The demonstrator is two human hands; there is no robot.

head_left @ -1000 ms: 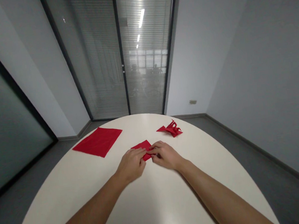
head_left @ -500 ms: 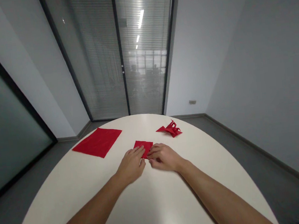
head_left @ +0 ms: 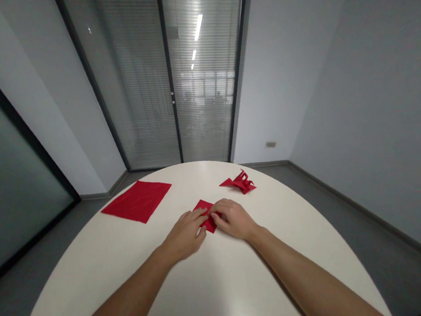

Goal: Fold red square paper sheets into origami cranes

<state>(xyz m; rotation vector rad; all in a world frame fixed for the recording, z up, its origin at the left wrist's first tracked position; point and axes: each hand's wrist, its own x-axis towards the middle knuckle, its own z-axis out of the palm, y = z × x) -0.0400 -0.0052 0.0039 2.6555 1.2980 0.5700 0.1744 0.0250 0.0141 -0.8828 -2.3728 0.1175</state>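
A small folded square of red paper (head_left: 210, 225) lies on the white table between my hands, one corner pointing away from me and one towards me. My left hand (head_left: 185, 234) rests with its fingers stretched flat over the paper's left side. On the right side, the fingers of my right hand (head_left: 234, 219) are curled together and pinch at the paper's edge. My fingers cover both sides of the square, so its fold lines there are hidden.
A larger flat red sheet (head_left: 138, 201) lies at the table's far left. Farther back on the right stands a folded red paper crane (head_left: 240, 182). The round white table (head_left: 204, 288) curves away towards a glass partition (head_left: 144, 85) with blinds.
The folded paper has turned so that a corner now points towards me. My right hand has shifted slightly up and its fingers have drawn together at the paper; my left hand has barely moved.
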